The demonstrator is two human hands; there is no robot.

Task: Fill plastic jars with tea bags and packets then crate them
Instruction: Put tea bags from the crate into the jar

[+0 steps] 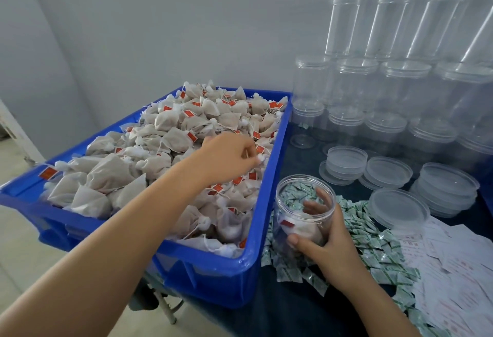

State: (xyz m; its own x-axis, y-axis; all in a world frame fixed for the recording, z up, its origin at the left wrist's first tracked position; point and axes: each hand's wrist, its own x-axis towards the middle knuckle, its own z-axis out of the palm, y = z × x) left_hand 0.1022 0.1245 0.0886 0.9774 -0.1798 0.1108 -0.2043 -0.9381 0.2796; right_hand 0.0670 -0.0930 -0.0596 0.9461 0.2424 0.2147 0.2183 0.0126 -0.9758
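Nearest my lens, the left forearm stretches out over the blue crate (269, 203), my landmark, which brims with tan mesh tea bags (165, 133) carrying red tags. Behind the crate's right side, clear lidded jars (400, 91) are stacked against the wall, with loose clear lids (398, 207) piled in front of them on the dark surface (298, 307). Right of the crate, green-and-white packets (373, 246) lie scattered, with white paper slips (458, 270) beyond them. Just beside the crate's right wall I hold an open clear jar (304, 211); my right hand (328, 240) grips it, fingers wrapped around its side, with tea bags inside. My left hand (226, 158) hovers over the heap, its grip pinching the white knotted top of one tea bag (261, 157).
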